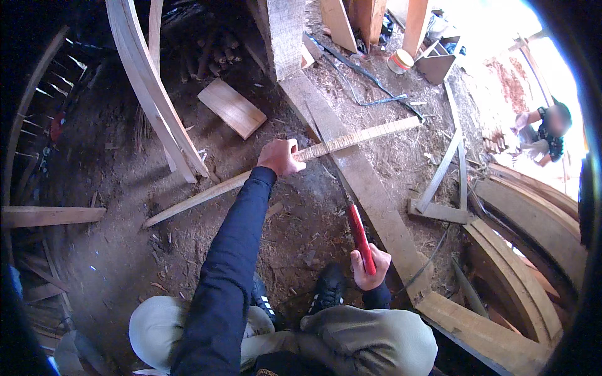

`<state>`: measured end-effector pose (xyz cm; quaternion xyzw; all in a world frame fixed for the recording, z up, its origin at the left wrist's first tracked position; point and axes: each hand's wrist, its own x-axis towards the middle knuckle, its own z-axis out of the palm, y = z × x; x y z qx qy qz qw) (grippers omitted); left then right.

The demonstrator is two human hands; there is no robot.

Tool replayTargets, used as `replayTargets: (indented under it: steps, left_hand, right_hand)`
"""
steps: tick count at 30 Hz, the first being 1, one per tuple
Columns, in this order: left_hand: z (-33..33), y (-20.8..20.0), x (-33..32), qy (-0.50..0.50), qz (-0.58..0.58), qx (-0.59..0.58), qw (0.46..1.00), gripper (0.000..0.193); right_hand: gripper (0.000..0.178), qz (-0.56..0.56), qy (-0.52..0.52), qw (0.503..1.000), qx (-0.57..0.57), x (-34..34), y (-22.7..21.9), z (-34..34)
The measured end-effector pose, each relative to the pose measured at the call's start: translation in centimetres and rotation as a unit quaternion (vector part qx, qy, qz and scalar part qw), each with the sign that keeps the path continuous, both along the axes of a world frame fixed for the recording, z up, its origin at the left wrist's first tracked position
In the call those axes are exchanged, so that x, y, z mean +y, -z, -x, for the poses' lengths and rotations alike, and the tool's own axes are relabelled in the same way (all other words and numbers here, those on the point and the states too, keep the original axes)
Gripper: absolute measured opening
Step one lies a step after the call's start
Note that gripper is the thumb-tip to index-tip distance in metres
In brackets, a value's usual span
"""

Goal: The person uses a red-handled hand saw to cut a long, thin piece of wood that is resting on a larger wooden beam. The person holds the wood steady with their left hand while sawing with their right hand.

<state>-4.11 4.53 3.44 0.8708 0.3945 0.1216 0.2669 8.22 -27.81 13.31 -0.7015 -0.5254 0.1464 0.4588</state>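
A long, narrow wooden strip (375,133) lies slantwise across a thick wooden beam (371,188), its left end reaching down toward the dirt floor. My left hand (280,157) is closed round the strip, just left of the beam. In my right hand (371,266) is the red handle of a handsaw (360,238), nearer to my body. Its thin blade shows almost edge-on and runs up to the strip where that crosses the beam. How deep the blade sits in the wood is too small to tell.
A short board (232,108) lies beyond my left hand. Curved timbers (147,81) stand at the left, and stacked frame pieces (520,282) fill the right. A small tub (400,61) sits far off near a dark cable. Another person (549,131) is low at the far right.
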Motion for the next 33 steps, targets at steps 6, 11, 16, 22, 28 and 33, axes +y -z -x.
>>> replayTargets:
  steps: [6, 11, 16, 22, 28, 33]
  left_hand:
    - [-1.2, -0.5, -1.8, -0.054, -0.058, 0.073, 0.994, 0.034]
    - [-1.6, 0.6, -1.7, -0.061, -0.023, 0.110, 0.992, 0.032]
    - [-1.8, 1.1, -1.4, -0.065, -0.023, 0.164, 0.984, 0.036]
    - [-2.2, 0.1, -1.7, -0.083, 0.028, 0.176, 0.980, 0.037]
    - [-1.9, 0.2, -1.0, -0.064, 0.023, 0.221, 0.973, 0.042]
    - [-2.4, -0.3, -1.8, -0.083, 0.017, 0.202, 0.976, 0.033]
  right_hand:
    - [0.022, -0.046, 0.000, 0.999, -0.007, 1.2, 0.4, 0.1]
    - [0.015, -0.006, 0.006, 0.998, 0.059, 2.5, 2.1, 0.1]
    - [0.007, 0.015, -0.013, 0.998, 0.062, 4.4, 4.5, 0.3]
    - [0.013, 0.021, -0.019, 0.998, 0.051, 4.5, 6.3, 0.4]
    - [0.022, 0.021, -0.049, 0.996, 0.068, 5.2, 7.6, -0.1]
    - [0.026, 0.023, -0.031, 0.999, 0.033, 3.6, 7.0, -0.4]
